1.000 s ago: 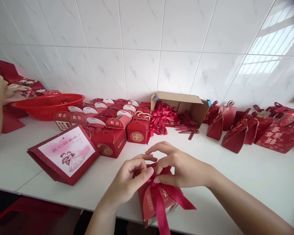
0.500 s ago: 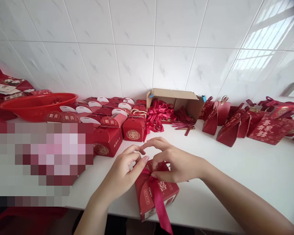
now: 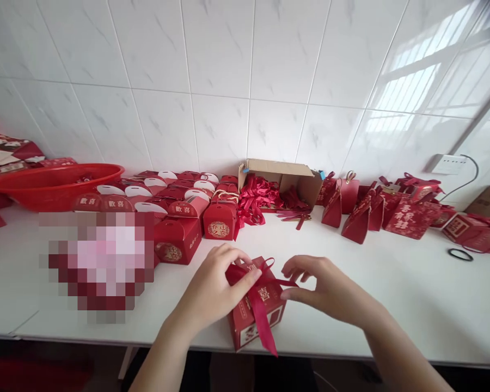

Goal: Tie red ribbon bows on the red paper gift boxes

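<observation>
A small red gift box [image 3: 265, 318] with gold characters stands near the front edge of the white table [image 3: 392, 294]. A dark red ribbon [image 3: 261, 318] is tied over its top, one tail hanging down the front. My left hand [image 3: 214, 288] pinches the bow's left loop on top of the box. My right hand [image 3: 326, 288] pinches the ribbon's right end just right of the box and draws it sideways.
Behind stand several closed red gift boxes [image 3: 179, 237], a red plastic basin [image 3: 53, 185] at the left, and an open cardboard box [image 3: 286, 177] full of red ribbons. Red paper bags [image 3: 357, 218] line the back right. A black hair band [image 3: 460, 254] lies at the right.
My hands were bunched together over the bow; now the right hand has moved out to the right, drawing the ribbon end. The view has swung right, and another person's arm at the left is gone.
</observation>
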A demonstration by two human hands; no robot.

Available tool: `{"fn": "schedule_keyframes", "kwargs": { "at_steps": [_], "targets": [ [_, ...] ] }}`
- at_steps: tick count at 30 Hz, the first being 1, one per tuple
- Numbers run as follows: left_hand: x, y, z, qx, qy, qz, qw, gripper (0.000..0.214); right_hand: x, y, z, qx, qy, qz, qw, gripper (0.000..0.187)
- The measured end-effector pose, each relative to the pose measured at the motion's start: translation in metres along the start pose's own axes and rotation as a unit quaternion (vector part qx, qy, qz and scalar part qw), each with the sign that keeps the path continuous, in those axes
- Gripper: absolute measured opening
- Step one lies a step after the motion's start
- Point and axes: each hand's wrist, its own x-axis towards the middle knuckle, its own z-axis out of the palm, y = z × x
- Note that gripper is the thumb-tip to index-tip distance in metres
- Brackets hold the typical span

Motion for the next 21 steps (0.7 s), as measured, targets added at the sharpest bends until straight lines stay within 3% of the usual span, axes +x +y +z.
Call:
{"fn": "schedule_keyframes", "kwargs": {
  "at_steps": [2, 6, 9, 14, 21],
  "targets": [
    [0.002, 0.005, 0.002, 0.025, -0.028, 0.013, 0.999, 0.020, -0.009, 0.000, 0.017, 0.021, 0.043, -0.034, 0.998, 0.007],
    [0.004, 0.009, 0.007, 0.046, -0.020, 0.016, 0.999, 0.017, -0.021, 0.000, 0.041, 0.036, 0.153, -0.137, 0.978, 0.008],
    [0.004, 0.008, 0.009, 0.044, -0.013, 0.011, 0.999, 0.018, -0.030, 0.003, 0.048, 0.018, 0.200, -0.212, 0.956, 0.013],
    [0.001, 0.003, 0.014, 0.030, -0.001, 0.010, 0.999, 0.017, -0.038, 0.003, 0.059, -0.052, 0.210, -0.263, 0.940, 0.016],
    [0.003, 0.003, 0.015, 0.016, -0.004, 0.025, 1.000, 0.017, -0.040, -0.003, 0.070, -0.045, 0.211, -0.291, 0.932, 0.013]
  ]
}}
